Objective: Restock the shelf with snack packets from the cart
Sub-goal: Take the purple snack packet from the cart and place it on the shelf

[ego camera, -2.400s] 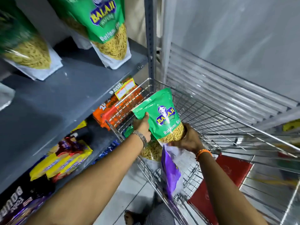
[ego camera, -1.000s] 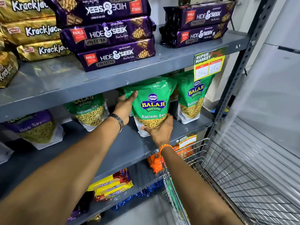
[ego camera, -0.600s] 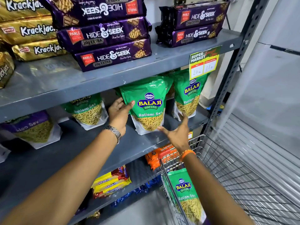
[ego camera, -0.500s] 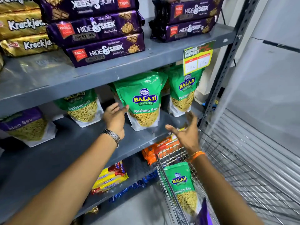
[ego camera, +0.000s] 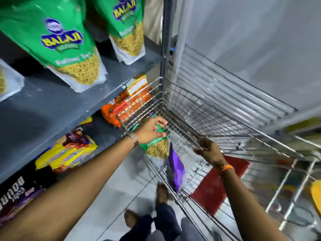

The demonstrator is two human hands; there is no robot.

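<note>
A green Balaji snack packet [ego camera: 157, 145] stands in the near left corner of the wire cart [ego camera: 231, 123], with a purple packet [ego camera: 175, 168] just behind it. My left hand [ego camera: 151, 130] reaches over the cart's rim and its fingers close around the top of that green packet. Inside the cart to the right, my right hand [ego camera: 206, 148] has loosely curled fingers and holds nothing. Two more green Balaji packets [ego camera: 60, 42] [ego camera: 127, 26] stand upright on the grey shelf [ego camera: 52, 106] at the upper left.
Orange packets [ego camera: 125, 106] lie on the lower shelf against the cart's corner, with yellow packets [ego camera: 66, 155] further left. A yellow price tag [ego camera: 137, 84] hangs on the shelf edge. A red object [ego camera: 213, 185] lies below the cart. My feet [ego camera: 161, 193] stand beside it.
Both hands left the green packet standing on the shelf and dropped to the cart. My left hand now grips another green packet there, and my view has tilted down.
</note>
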